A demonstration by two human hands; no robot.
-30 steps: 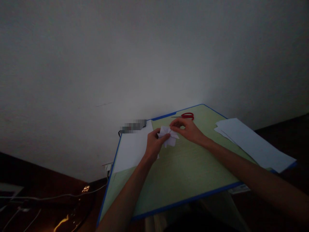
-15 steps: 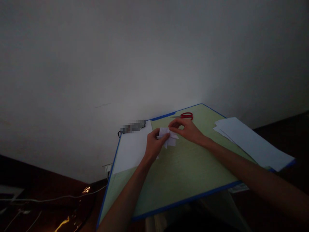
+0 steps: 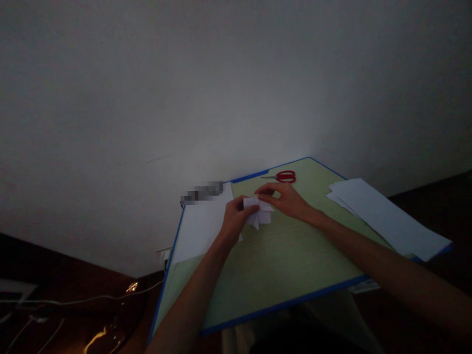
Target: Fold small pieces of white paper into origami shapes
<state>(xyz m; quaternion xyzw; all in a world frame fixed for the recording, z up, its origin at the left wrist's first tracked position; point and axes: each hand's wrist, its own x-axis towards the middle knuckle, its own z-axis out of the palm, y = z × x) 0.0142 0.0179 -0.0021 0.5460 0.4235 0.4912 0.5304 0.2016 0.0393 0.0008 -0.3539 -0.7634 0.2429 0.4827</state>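
A small folded white paper piece (image 3: 260, 214) with pointed flaps sits just above the green table top (image 3: 273, 265). My left hand (image 3: 234, 221) pinches its left side with thumb and fingers closed. My right hand (image 3: 285, 198) pinches its upper right edge, fingers curled over it. Both hands meet over the far middle of the table.
Red-handled scissors (image 3: 283, 176) lie at the table's far edge. A white sheet (image 3: 201, 221) lies to the left, and a stack of white sheets (image 3: 383, 216) overhangs the right edge. The table has a blue rim (image 3: 280, 306). Cables (image 3: 73, 300) trail over the dark floor at left.
The paper piece has turned slightly in my fingers, its lower flaps now pointing more downward. My right hand's fingers have shifted a little left over it.
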